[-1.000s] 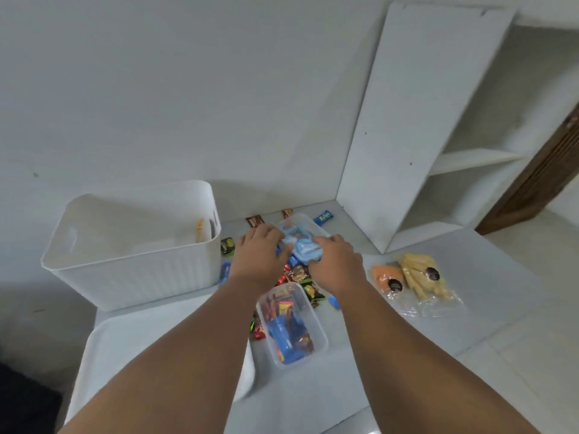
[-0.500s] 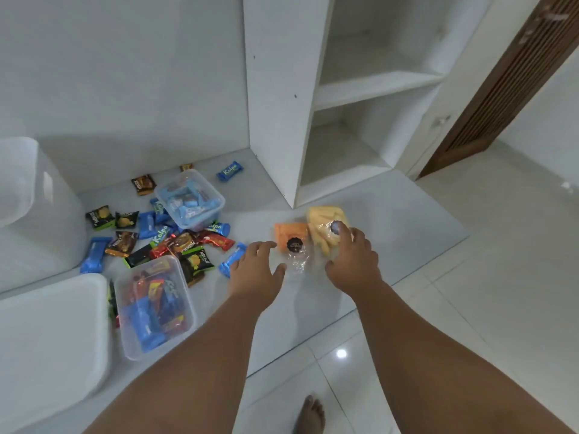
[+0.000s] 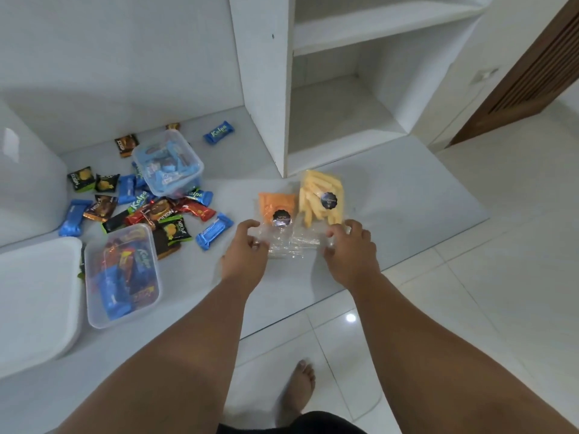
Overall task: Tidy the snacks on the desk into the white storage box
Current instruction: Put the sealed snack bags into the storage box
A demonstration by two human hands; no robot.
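Vs 0.5 s ago both hands are pulled back to the bags' near ends. The left hand (image 3: 246,255) pinches the orange snack bag (image 3: 275,206) and the right hand (image 3: 352,255) grips the yellow sticks bag (image 3: 318,195). Both bags lie on the desk (image 3: 394,198), w/ the white storage box (image 3: 29,183) far left.

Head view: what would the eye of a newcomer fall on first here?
Two hands meet at the centre: the left hand pinches the clear end of the orange snack bag, the right hand that of the yellow stick bag. To the left, bright wrapped snacks lie scattered beside the far clear tub and the near clear tub.
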